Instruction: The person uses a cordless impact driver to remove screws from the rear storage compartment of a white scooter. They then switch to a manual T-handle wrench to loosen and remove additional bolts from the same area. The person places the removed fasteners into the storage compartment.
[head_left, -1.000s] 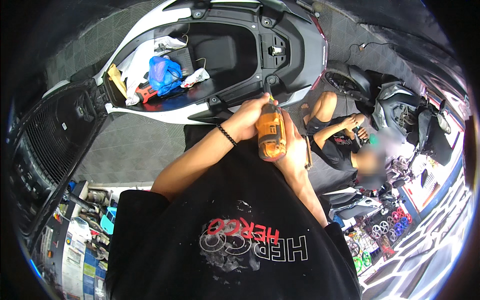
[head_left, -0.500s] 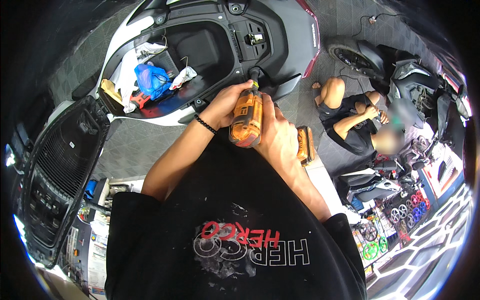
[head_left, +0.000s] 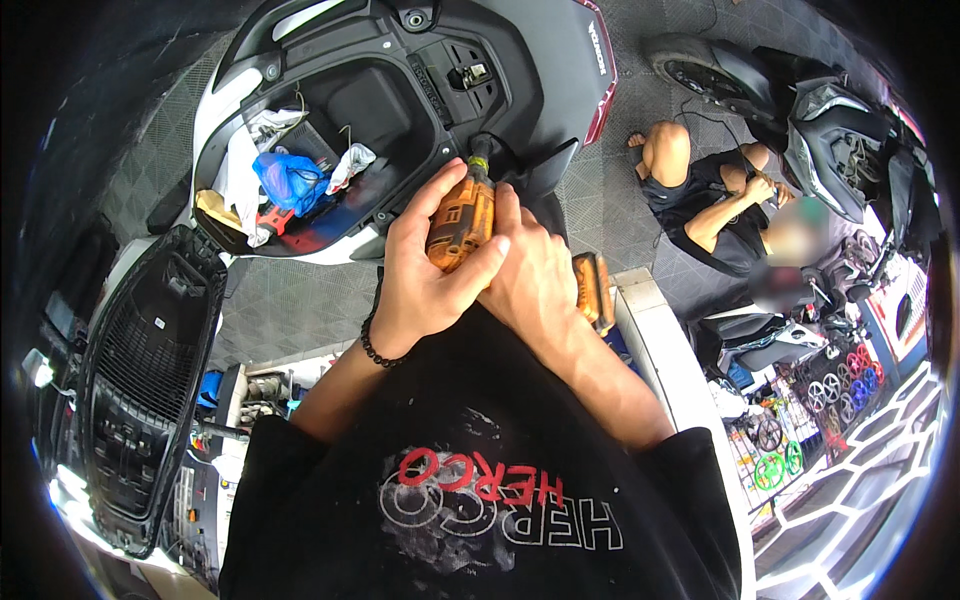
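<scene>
My left hand is wrapped over the body of an orange-and-black power driver, thumb across its rear. My right hand grips the same tool, whose battery shows beside the wrist. The tool's dark socket points into the rear bodywork of a white-and-black scooter, just beside the open under-seat compartment; whether it sits on a bolt I cannot tell. Inside the compartment lie a blue plastic bag, white cloths, a yellow item and a red tool.
The raised seat is at the left. A co-worker sits on the tiled floor at the right, beside another black motorcycle and a cable. Coloured wheels and shop goods stand lower right, a cluttered bench lower left.
The view has shifted, with the scooter now higher and further left in it. My left hand has moved round over the driver's rear, its thumb now lying across it.
</scene>
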